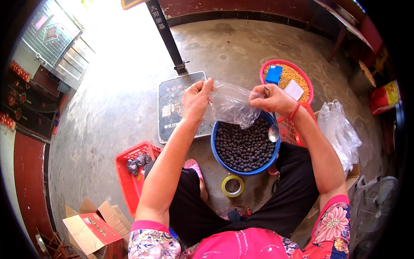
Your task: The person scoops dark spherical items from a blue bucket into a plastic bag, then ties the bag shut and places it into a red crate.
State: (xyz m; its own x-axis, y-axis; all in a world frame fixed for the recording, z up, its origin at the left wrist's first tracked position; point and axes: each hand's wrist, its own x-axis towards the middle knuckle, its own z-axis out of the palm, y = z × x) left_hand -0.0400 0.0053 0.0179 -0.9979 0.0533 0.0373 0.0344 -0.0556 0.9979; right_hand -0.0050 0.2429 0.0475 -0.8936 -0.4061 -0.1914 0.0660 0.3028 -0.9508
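A clear plastic bag [233, 103] is stretched between my two hands, above a blue tub [223, 164] of small dark round balls [243, 145]. My left hand [197, 98] pinches the bag's left edge between thumb and fingers. The right edge is pinched by my right hand [271, 99], which also has a metal spoon's handle tucked in its fingers. The bowl of that spoon [273, 133] hangs down over the tub's right side. The bag hides part of the tub's far rim.
A platform scale [171, 110] with an upright post [166, 35] stands ahead. Around me are a red basket [127, 181] with filled bags, a tape roll [232, 186], a cardboard box [100, 230], a pink basin [312, 92] of yellow kernels, plastic bags [338, 136] and a fan [378, 207].
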